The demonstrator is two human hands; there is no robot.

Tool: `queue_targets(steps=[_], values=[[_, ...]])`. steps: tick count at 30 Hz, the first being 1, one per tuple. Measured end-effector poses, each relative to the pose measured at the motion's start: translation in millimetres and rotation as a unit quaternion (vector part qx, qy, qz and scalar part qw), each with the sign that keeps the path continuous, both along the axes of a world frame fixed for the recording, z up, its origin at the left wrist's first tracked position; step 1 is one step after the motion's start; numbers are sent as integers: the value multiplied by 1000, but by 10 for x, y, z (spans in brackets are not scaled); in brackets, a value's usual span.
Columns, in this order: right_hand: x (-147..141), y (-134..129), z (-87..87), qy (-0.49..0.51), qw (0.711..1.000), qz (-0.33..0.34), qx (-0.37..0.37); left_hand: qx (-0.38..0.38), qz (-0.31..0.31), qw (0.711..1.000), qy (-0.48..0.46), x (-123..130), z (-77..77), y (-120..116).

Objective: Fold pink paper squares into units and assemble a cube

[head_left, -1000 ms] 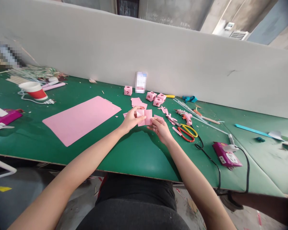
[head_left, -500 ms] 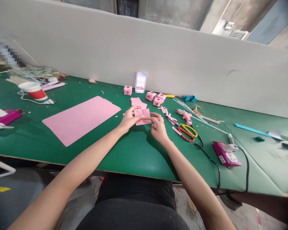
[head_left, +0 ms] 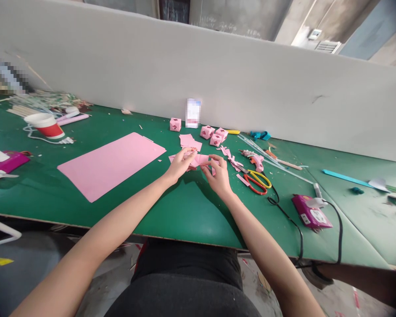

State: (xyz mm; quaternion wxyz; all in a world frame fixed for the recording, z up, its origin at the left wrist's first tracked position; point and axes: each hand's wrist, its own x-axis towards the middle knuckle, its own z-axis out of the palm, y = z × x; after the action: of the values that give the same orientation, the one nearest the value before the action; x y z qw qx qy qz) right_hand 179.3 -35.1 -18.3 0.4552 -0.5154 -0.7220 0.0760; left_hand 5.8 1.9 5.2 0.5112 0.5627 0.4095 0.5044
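Since the frame half a second earlier, the folded pink paper (head_left: 203,159) had tipped from facing the wearer to a flatter slant, and the right hand (head_left: 219,174) had drawn its extended index finger back from across the paper to the paper's right end. The left hand (head_left: 180,166) had stayed at the other end, thumb and fingers grasping the paper. Right-hand fingers were bent, with tips at the paper's edge; whether they pinched it could not be told. The paper was held just above the tabletop (head_left: 185,207), between its near and far edges. Behind the hands, pink paper squares (head_left: 186,140) lay overlapping. Toward the far edge, one pink paper cube (head_left: 175,125) sat left of an upright blurred panel (head_left: 193,113), and a cluster of three similar cubes (head_left: 215,140) sat to its right. Right of the hands: pink scraps (head_left: 227,154), scissors (head_left: 249,173) with one orange and one yellow handle, and a pink glue gun (head_left: 259,163). A large pink sheet (head_left: 112,166) lay flat left of the hands, angled toward the near edge. Farther left, near the far left corner, stood a red-and-white cup (head_left: 48,127).
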Motion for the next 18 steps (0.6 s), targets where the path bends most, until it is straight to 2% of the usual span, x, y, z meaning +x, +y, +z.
queue_targets(steps=[6, 10, 18], values=[[7, -10, 44, 51, 998, -28, 0, 34, -104, 994, -9, 5, -6, -42], [-3, -20, 77, 97, 995, -21, -2, 58, -140, 988, -15, 3, -19, -52], [-8, 12, 78, 156, 988, -19, 0, 34, -112, 992, -41, 40, -21, -80]])
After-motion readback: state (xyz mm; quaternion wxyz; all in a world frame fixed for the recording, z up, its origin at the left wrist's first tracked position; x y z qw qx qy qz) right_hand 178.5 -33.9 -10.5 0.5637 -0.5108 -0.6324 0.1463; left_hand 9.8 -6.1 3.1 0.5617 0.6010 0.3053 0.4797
